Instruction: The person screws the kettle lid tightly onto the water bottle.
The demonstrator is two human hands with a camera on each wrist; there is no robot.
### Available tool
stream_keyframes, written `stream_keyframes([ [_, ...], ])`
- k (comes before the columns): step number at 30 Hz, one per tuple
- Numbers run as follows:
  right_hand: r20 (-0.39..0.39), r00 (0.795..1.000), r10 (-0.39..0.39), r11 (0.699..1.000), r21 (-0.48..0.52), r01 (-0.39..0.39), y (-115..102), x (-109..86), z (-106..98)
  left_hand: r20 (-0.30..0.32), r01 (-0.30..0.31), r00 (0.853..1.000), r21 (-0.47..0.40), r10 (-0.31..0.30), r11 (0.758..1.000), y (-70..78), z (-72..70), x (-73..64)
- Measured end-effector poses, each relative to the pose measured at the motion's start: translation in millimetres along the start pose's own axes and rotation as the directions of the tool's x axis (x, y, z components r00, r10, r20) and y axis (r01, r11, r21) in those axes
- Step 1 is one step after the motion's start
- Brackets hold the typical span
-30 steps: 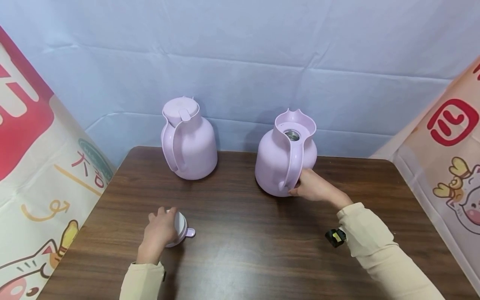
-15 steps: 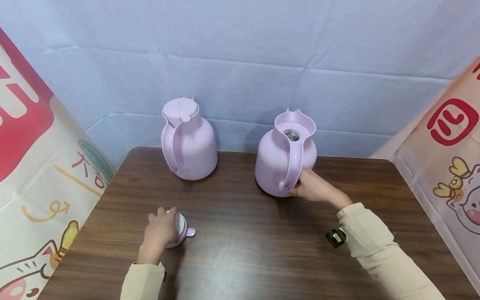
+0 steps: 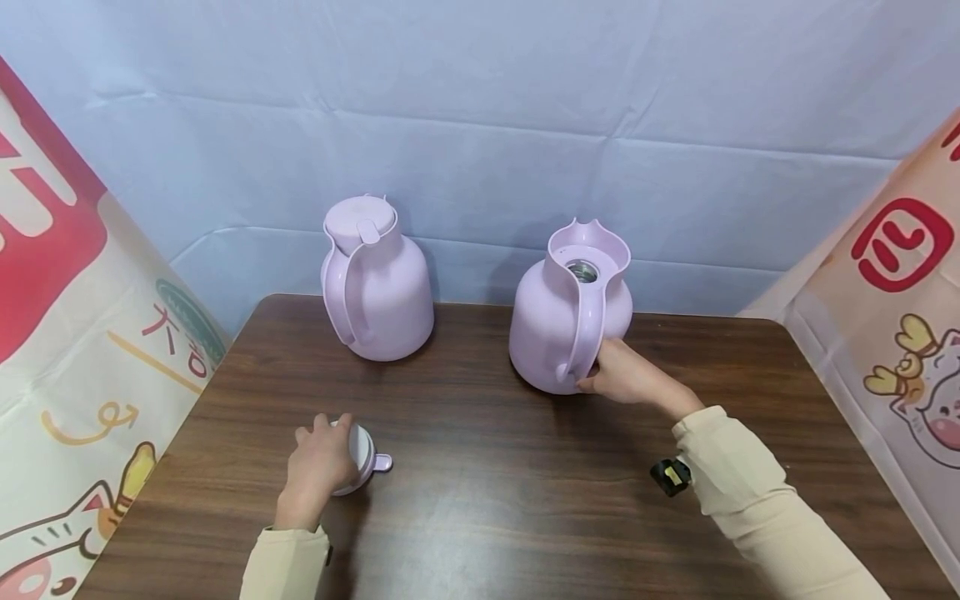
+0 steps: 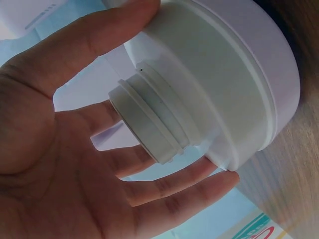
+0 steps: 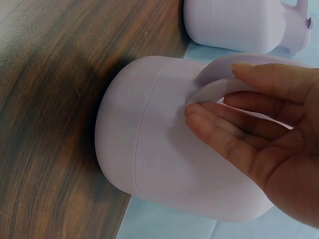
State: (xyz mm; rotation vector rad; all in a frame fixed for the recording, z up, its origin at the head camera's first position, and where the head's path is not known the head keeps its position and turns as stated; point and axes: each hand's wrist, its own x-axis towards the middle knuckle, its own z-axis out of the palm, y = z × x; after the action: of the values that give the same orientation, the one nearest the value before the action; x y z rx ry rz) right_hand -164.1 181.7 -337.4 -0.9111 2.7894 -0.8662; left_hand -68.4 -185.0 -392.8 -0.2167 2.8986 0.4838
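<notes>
One upright open-topped jug (image 3: 551, 327), spout (image 3: 590, 235) rearward

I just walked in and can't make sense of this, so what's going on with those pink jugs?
Someone has both hands busy. The left hand holds a lid, its pale underside turned toward the palm. The right hand grips the lower part of the handle on the open jug, which stands upright on the table with its mouth uncovered. The other jug stands to its left, closed and untouched.
</notes>
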Motion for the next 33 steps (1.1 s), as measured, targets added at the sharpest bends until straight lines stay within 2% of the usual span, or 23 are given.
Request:
stream_keyframes([
  [8, 0.002, 1.000, 0.000, 1.000, 0.005, 0.000, 0, -0.1, 0, -0.016, -0.009, 1.000, -0.025, 0.008, 1.000, 1.4, 0.7, -0.2],
  [15, 0.004, 1.000, 0.014, 1.000, -0.007, -0.014, 1, 0.2, 1, -0.028, -0.045, 0.999, -0.043, 0.044, 0.998, 7.9, 0.5, -1.7],
  [21, 0.000, 1.000, 0.012, 1.000, -0.008, -0.012, 1, -0.3, 1, -0.021, -0.050, 0.999, -0.062, 0.049, 0.997, 12.9, -0.2, -3.1],
  [33, 0.007, 1.000, 0.017, 1.000, 0.005, -0.017, 1, -2.5, 1, -0.054, -0.086, 0.995, -0.085, 0.081, 0.993, 24.4, -3.7, -3.9],
])
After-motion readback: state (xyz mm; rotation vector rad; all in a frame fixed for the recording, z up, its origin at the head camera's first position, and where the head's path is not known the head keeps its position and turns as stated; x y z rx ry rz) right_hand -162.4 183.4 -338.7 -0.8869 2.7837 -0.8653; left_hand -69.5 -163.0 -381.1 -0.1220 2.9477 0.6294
